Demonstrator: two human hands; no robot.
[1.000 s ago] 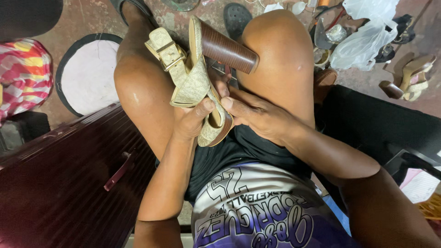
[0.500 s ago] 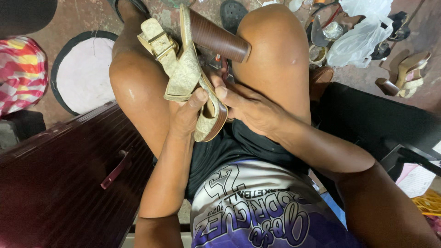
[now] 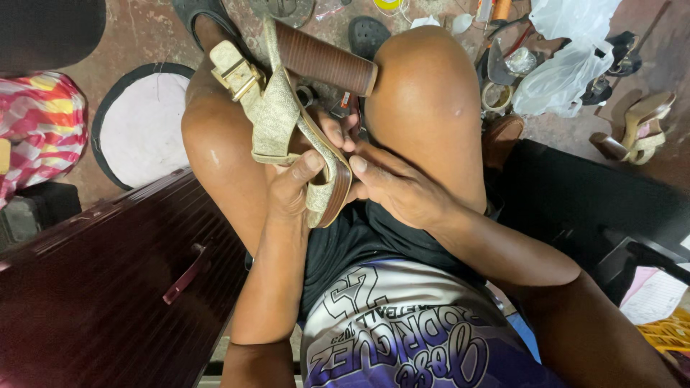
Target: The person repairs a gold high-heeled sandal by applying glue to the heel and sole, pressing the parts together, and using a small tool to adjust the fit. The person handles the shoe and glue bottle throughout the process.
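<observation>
**A:** From the head view, what are the hands doing?

**B:** Both are clamped on a pale gold high-heeled sandal with a brown stacked block heel and a buckled ankle strap (image 3: 302,136). The left hand (image 3: 295,190) grips the toe end from below, thumb pressed on the edge of the sole. The right hand (image 3: 392,187) closes on the same front part from the other side, fingertips tucked under the strap. The two hands nearly touch.

**B:** The sandal sits between the person's bare knees, above the lap, heel pointing away and tilted toward the right knee.

**A:** How far along does the work look?

**B:** I judge it mid-way. The sole edge near the toe is being pressed, so the front seems the part in hand; whether it is fully joined I cannot tell. The buckle hangs loose.

**A:** Anything around?

**B:** A matching gold sandal (image 3: 640,129) lies on the floor toward the right edge, a clear plastic bag (image 3: 568,65) near it, and a dark red wooden cabinet (image 3: 108,287) at the left.
</observation>
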